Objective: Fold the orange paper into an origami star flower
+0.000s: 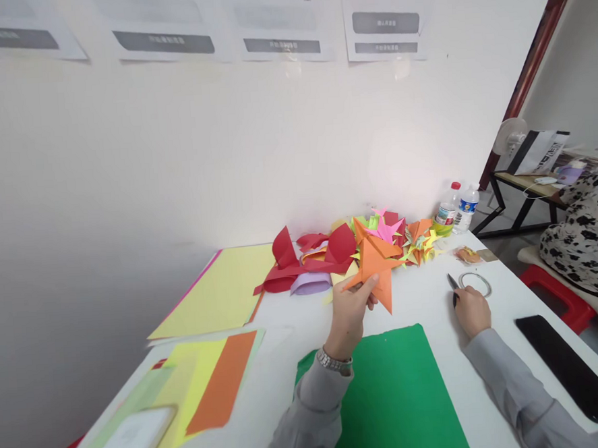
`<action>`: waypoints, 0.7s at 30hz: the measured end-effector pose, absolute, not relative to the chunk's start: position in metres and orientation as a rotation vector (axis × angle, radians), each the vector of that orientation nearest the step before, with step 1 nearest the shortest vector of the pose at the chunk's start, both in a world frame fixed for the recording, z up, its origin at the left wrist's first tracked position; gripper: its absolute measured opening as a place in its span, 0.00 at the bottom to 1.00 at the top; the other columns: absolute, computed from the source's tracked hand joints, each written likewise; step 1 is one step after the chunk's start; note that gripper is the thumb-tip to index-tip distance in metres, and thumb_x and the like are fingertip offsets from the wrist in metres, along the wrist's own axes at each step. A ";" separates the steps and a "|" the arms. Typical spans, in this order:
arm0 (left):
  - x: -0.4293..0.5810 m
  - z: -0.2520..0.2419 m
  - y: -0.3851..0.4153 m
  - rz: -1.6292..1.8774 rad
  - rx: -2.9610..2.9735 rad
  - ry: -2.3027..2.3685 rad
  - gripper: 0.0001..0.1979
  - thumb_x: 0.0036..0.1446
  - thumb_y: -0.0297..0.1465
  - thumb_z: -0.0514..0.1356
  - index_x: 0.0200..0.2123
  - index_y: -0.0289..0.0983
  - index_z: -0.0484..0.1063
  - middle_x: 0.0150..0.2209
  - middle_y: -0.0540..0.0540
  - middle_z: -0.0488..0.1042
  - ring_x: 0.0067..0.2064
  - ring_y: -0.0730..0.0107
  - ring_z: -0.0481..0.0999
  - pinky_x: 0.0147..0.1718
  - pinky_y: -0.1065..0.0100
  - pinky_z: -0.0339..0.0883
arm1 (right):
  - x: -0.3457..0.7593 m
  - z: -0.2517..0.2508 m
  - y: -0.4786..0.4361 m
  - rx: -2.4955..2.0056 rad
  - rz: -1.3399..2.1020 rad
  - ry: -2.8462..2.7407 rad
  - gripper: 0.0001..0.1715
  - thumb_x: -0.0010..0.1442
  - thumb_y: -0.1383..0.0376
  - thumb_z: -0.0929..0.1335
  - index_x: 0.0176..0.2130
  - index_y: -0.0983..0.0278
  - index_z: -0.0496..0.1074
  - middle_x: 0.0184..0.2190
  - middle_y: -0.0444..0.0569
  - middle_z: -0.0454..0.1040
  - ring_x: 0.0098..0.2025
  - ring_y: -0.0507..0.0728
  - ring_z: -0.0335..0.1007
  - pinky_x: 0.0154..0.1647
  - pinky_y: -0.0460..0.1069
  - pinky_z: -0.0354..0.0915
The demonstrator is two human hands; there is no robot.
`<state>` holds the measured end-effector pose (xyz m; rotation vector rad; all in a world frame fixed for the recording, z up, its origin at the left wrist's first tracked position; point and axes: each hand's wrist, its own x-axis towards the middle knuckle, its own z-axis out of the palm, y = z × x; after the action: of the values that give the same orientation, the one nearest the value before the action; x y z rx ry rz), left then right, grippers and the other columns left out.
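My left hand (352, 308) pinches an orange folded-paper star (375, 266) between thumb and fingers, raised over the table in front of a pile of paper pieces. At the right, my right hand (472, 310) rests low on the table, its fingers closed on a slim dark pointed tool (453, 283); whether it is a pen or a blade I cannot tell. A thin silvery ring (482, 280) lies just beyond those fingers. Below my left wrist a green sheet (400, 387) lies flat, partly hidden by my forearm. A pink paper star (386, 229) sits in the pile behind the orange one.
Red curled paper (283, 252) and yellow folded stars (425, 251) lie along the wall. Two bottles (464, 210) stand at the back right, near a small wrapped item (467, 254). Coloured sheets (222, 384), a phone (133, 444) and a black slab (571, 366) flank my arms. A person (586, 233) sits at the right.
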<state>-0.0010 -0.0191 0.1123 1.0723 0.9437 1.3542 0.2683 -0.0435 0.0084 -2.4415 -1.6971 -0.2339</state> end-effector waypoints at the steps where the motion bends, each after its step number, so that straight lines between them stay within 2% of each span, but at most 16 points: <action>1: -0.001 0.112 -0.019 1.355 1.083 0.957 0.15 0.42 0.37 0.66 0.17 0.33 0.67 0.12 0.53 0.64 0.15 0.79 0.60 0.15 0.74 0.52 | 0.271 0.008 -0.042 -2.436 -0.201 -1.696 0.18 0.58 0.73 0.59 0.34 0.68 0.76 0.32 0.57 0.72 0.36 0.60 0.69 0.36 0.50 0.59; 4: -0.001 0.110 -0.018 1.362 1.089 0.981 0.15 0.41 0.37 0.67 0.17 0.33 0.68 0.13 0.53 0.65 0.16 0.79 0.60 0.16 0.74 0.54 | 0.273 0.011 -0.040 -2.403 -0.102 -1.711 0.17 0.56 0.73 0.60 0.34 0.67 0.77 0.33 0.57 0.74 0.35 0.60 0.71 0.35 0.50 0.59; 6: 0.001 0.104 -0.016 1.354 1.048 0.955 0.14 0.40 0.36 0.68 0.20 0.32 0.71 0.17 0.51 0.69 0.18 0.79 0.63 0.18 0.74 0.59 | 0.267 0.016 -0.040 -2.267 -0.031 -1.669 0.15 0.56 0.71 0.61 0.33 0.67 0.77 0.32 0.57 0.75 0.36 0.60 0.71 0.36 0.50 0.60; 7: 0.002 0.099 -0.015 1.345 1.003 0.911 0.14 0.40 0.37 0.68 0.23 0.31 0.73 0.21 0.48 0.72 0.21 0.76 0.67 0.20 0.72 0.63 | 0.261 0.020 -0.040 -2.131 0.039 -1.603 0.15 0.58 0.69 0.61 0.36 0.67 0.76 0.33 0.56 0.76 0.35 0.59 0.71 0.37 0.50 0.61; 9: 0.005 0.086 -0.013 1.312 0.904 0.824 0.18 0.41 0.37 0.68 0.33 0.30 0.75 0.30 0.43 0.77 0.30 0.67 0.74 0.26 0.67 0.70 | 0.244 0.030 -0.039 -1.792 0.371 -1.544 0.17 0.61 0.60 0.61 0.36 0.66 0.75 0.27 0.51 0.75 0.27 0.55 0.69 0.31 0.48 0.62; 10: 0.006 0.079 -0.013 1.295 0.860 0.789 0.19 0.41 0.37 0.68 0.35 0.30 0.75 0.34 0.41 0.77 0.33 0.64 0.76 0.28 0.65 0.71 | 0.233 0.036 -0.038 -1.648 0.522 -1.515 0.19 0.61 0.56 0.61 0.34 0.66 0.74 0.24 0.48 0.74 0.23 0.54 0.66 0.27 0.48 0.62; 12: 0.007 0.061 -0.012 1.249 0.786 0.763 0.20 0.41 0.36 0.68 0.37 0.30 0.75 0.38 0.39 0.78 0.36 0.61 0.77 0.31 0.63 0.73 | 0.211 0.043 -0.034 -1.450 0.720 -1.478 0.22 0.58 0.51 0.63 0.26 0.65 0.72 0.20 0.45 0.71 0.20 0.52 0.62 0.24 0.47 0.60; 18: 0.005 0.019 -0.010 1.209 0.693 0.762 0.17 0.43 0.35 0.68 0.36 0.31 0.75 0.35 0.40 0.78 0.34 0.64 0.77 0.34 0.63 0.72 | 0.155 0.025 -0.016 -1.249 1.138 -1.180 0.25 0.53 0.47 0.67 0.21 0.65 0.66 0.15 0.40 0.66 0.15 0.47 0.56 0.18 0.44 0.53; 21: 0.006 0.012 -0.010 1.139 0.749 0.734 0.15 0.45 0.35 0.67 0.34 0.30 0.76 0.31 0.40 0.78 0.32 0.64 0.77 0.33 0.62 0.72 | 0.143 0.005 -0.012 -1.199 1.272 -1.026 0.23 0.47 0.50 0.72 0.21 0.65 0.64 0.12 0.38 0.64 0.14 0.47 0.54 0.16 0.44 0.49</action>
<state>0.0064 -0.0098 0.0124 0.7491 0.7342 1.1393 0.1433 -0.0115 0.0050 -1.1989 -1.0263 1.2716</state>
